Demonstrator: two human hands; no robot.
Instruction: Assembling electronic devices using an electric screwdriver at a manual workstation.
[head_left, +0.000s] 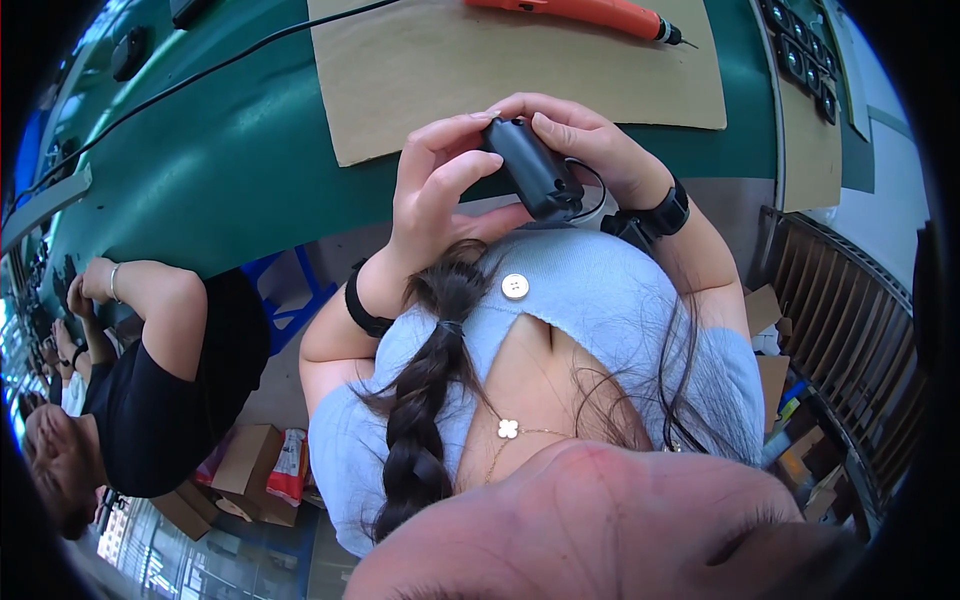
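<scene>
Between my two hands, just over the near edge of the bench, is a small black plastic housing (535, 170) with rounded sides and small holes. It is tilted, its lower end toward my body. My left hand (440, 180) grips it from the left, fingertips on its upper end and side. My right hand (590, 145) closes round its far right side, the thumb pressed near the top. A thin black wire (598, 185) loops from the lower end beside my right wrist. The fingers behind the housing are hidden.
A brown cardboard sheet (400, 100) lies on the green bench (250, 150), with an orange electric screwdriver (590, 14) on it. A black cable (200, 75) crosses the bench. Black parts (800, 55) stand at the far right. A co-worker (170, 360) sits to the left.
</scene>
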